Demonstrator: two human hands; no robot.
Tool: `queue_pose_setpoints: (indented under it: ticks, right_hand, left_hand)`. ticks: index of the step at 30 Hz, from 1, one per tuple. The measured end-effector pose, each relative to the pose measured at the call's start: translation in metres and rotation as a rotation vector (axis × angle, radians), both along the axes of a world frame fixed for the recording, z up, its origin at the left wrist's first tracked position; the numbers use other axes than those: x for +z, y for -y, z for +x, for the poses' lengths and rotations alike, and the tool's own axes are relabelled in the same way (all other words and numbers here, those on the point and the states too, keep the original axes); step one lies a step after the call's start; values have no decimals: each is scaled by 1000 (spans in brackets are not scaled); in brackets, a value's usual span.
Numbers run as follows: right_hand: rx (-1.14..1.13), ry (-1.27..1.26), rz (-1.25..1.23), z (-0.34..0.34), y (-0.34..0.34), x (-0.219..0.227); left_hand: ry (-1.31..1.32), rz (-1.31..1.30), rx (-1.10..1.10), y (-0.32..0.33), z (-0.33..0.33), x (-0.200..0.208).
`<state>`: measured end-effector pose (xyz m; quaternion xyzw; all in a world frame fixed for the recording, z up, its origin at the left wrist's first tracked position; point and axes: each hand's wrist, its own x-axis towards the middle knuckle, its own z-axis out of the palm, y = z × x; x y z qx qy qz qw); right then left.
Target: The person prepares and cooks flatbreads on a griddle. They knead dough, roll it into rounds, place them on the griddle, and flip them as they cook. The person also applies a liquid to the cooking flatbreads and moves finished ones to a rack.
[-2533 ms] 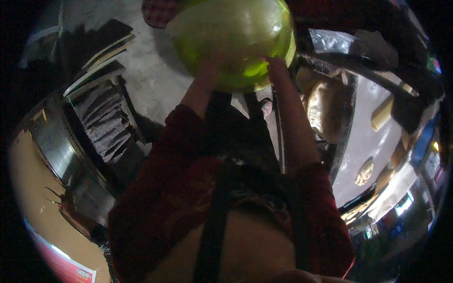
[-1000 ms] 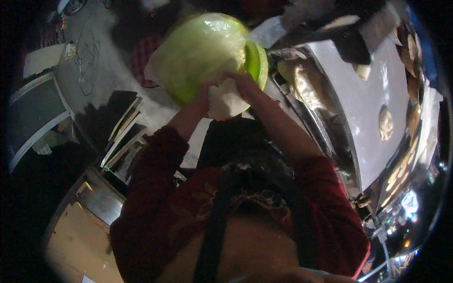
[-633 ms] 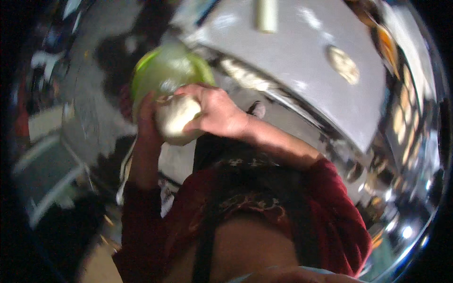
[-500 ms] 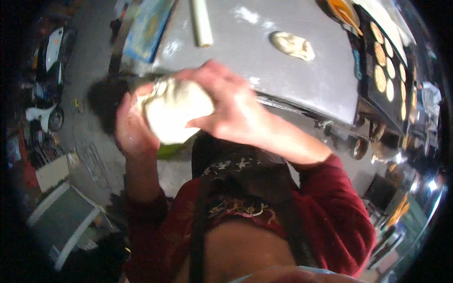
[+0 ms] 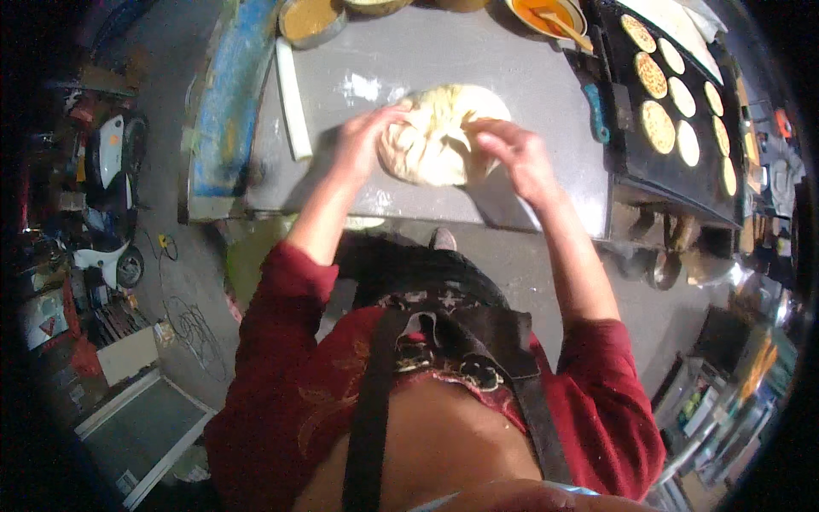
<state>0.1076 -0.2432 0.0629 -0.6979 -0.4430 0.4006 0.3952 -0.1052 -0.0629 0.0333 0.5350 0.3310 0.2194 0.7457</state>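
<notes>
A large lump of pale, folded dough (image 5: 426, 162) lies on the grey metal worktop (image 5: 537, 90) in front of me. Its top is creased and uneven. My left hand (image 5: 363, 143) grips the dough's left edge, with the fingers reaching over its upper side. At the right side, my right hand (image 5: 518, 158) holds the edge with fingers and thumb bent together. The undersides of both hands' grips are hidden.
A pale rolling pin (image 5: 293, 102) lies left of the dough, beside a blue worn board (image 5: 230, 102). At the back stand a bowl of brown filling (image 5: 312, 21) and a bowl of orange liquid (image 5: 546, 15). Flat round breads (image 5: 657, 126) lie on a black griddle (image 5: 631, 162) at right.
My hands have brought the dough from above the floor at the left onto the worktop. The smaller dough piece that lay there no longer shows separately. My hands have moved farther apart.
</notes>
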Motion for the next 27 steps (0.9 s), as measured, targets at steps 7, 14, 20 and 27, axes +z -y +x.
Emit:
queue_pose_setpoints:
  ticks: [7, 14, 20, 27]
  right_hand:
    - [-287, -219, 178, 2, -67, -9]
    - [-13, 424, 220, -42, -32, 2]
    - [-162, 865, -101, 23, -130, -53]
    - [12, 277, -75, 18, -71, 34]
  left_hand:
    - [-347, 872, 26, -14, 31, -39]
    - [-234, 1053, -119, 46, 53, 16]
    - [-601, 1007, -166, -47, 135, -25]
    - [-280, 671, -265, -34, 86, 49]
